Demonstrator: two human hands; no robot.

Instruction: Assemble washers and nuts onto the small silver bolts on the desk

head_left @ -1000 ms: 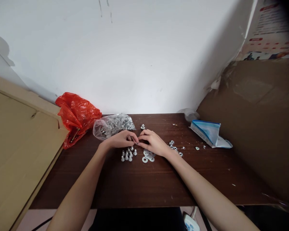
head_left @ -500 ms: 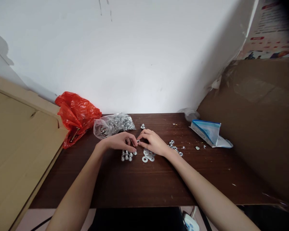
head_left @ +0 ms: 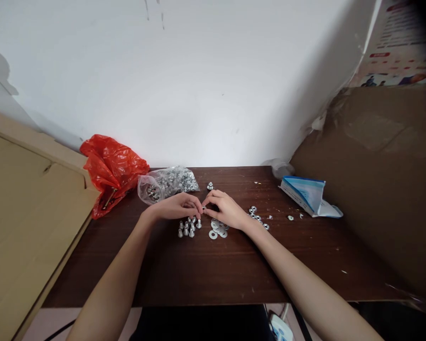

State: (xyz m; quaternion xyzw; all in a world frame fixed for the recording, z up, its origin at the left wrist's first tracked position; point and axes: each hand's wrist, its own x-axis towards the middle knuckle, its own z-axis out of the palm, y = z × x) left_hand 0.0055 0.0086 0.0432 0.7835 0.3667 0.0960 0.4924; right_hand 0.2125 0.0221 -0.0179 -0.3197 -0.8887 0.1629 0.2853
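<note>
My left hand and my right hand meet fingertip to fingertip above the table. Pinched between them is a small silvery metal fastener, mostly covered by the fingers. Below my left hand stand several short metal bolts, head down in a cluster. Flat metal washers lie in an overlapping pile under my right hand. To the right of that wrist, several metal nuts are partly hidden by the arm. Beyond the hands one assembled bolt with washer and nut stands upright.
A clear plastic bag of metal fasteners and a red plastic bag lie at the back left. On the right is a blue and white packet. Cardboard borders the left; a brown box borders the right.
My left fingers have curled in closer around the small fastener, uncovering more of the bolts below. My right hand stays nearly still.
</note>
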